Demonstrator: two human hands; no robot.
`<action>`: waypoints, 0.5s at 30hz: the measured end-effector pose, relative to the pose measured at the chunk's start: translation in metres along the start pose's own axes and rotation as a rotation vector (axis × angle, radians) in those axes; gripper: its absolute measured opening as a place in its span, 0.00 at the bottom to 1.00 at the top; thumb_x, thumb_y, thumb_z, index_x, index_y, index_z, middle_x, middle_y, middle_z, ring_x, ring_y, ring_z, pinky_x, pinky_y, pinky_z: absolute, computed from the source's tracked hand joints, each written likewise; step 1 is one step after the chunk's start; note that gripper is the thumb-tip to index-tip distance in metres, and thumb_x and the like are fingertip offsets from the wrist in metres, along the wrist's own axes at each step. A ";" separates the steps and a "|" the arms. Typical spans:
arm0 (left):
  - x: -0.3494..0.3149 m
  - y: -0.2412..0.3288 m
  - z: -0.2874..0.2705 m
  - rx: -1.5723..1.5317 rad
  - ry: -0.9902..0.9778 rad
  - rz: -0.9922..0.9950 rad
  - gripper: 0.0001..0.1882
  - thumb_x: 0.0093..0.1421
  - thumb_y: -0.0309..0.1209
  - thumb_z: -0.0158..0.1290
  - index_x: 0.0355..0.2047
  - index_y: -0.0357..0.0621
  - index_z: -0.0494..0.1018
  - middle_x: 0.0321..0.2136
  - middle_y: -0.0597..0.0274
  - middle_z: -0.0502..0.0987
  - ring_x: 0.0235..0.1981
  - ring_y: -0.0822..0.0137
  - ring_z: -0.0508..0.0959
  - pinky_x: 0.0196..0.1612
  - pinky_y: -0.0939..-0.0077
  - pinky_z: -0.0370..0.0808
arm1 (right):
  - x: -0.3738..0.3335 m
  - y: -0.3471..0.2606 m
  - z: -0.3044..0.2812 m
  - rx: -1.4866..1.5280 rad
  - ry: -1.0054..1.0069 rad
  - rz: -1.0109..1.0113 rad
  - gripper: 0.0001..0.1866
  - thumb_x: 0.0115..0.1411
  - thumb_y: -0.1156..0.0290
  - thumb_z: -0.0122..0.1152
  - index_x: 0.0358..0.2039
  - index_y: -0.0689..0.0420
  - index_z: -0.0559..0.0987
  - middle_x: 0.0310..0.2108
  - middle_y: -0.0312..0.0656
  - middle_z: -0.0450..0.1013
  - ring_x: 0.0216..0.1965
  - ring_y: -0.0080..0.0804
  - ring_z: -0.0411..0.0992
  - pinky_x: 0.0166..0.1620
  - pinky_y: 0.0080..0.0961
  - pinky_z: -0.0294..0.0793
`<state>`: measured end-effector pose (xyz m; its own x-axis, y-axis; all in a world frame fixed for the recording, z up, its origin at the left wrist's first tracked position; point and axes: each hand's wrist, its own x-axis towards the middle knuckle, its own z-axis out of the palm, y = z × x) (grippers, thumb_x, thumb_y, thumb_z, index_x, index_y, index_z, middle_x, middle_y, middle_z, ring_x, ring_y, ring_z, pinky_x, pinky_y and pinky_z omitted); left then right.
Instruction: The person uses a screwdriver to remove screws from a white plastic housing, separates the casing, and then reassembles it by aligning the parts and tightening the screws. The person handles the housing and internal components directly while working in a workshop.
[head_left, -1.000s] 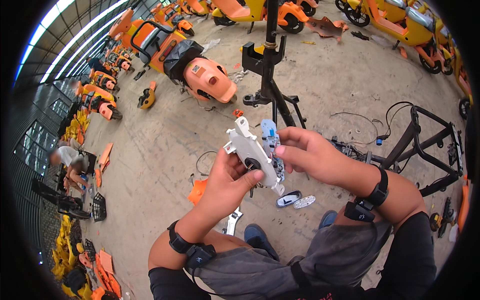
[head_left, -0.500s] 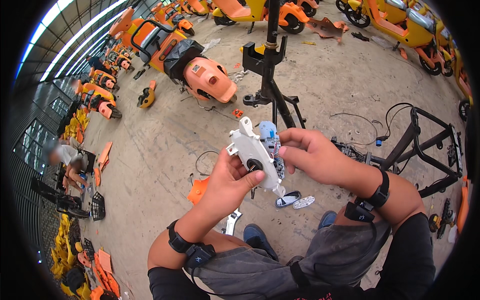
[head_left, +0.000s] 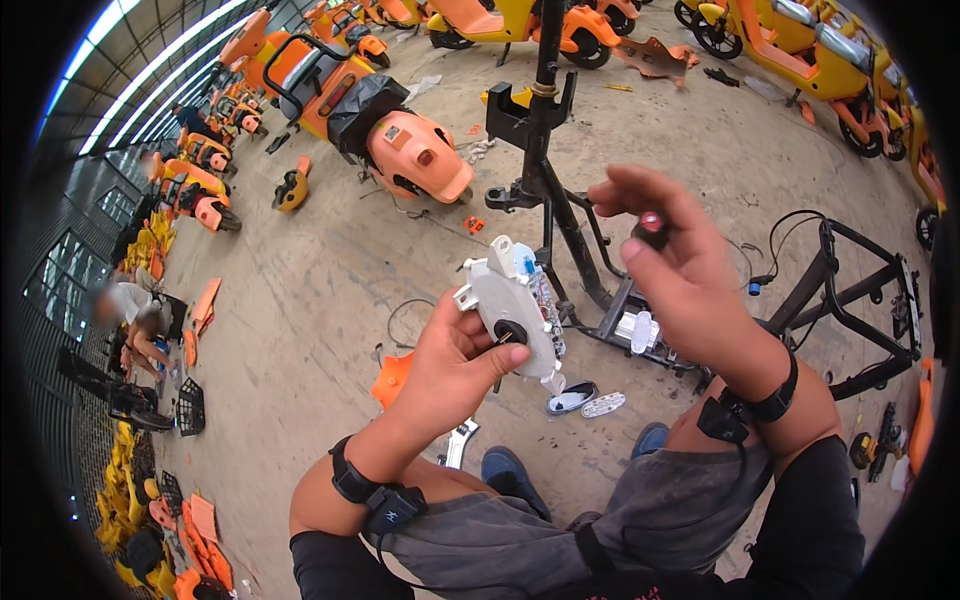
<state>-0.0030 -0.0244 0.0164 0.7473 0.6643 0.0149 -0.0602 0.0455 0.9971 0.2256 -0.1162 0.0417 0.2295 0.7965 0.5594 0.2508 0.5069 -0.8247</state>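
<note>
My left hand (head_left: 455,350) is closed round the edge of a white plastic housing (head_left: 508,300), thumb by a black round fitting with bare pins. A blue-and-white circuit board (head_left: 545,300) shows along the housing's right side. Up and to the right, my right hand (head_left: 685,270) is raised away from the housing, fingers curled. Between its thumb and fingers sits a dark handle (head_left: 652,229) with a round red end; the rest of it is hidden in the palm. Below the housing, a dark-rimmed oval piece (head_left: 572,398) and a pale oval piece (head_left: 604,404) lie on the floor.
A black scooter frame (head_left: 545,150) stands in front, and another frame (head_left: 790,310) lies right. Orange scooters (head_left: 415,155) stand beyond. A cordless drill (head_left: 868,448) rests at far right. At left, a person (head_left: 140,320) crouches near a black basket (head_left: 192,405).
My right hand has moved off the circuit board, up and to the right, and the red-ended handle now shows in it. My left hand still holds the housing, turned slightly.
</note>
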 end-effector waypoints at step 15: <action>0.002 -0.009 -0.003 0.031 0.006 0.025 0.39 0.63 0.31 0.60 0.65 0.40 0.47 0.52 0.49 0.73 0.51 0.61 0.78 0.54 0.64 0.78 | -0.013 -0.002 -0.016 0.250 0.199 -0.184 0.15 0.65 0.71 0.62 0.45 0.57 0.64 0.28 0.36 0.70 0.26 0.15 0.65 0.30 0.14 0.64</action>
<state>-0.0025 -0.0214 0.0074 0.7421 0.6691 0.0396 -0.0586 0.0059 0.9983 0.2372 -0.1326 0.0381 0.3865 0.6172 0.6853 0.0735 0.7201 -0.6900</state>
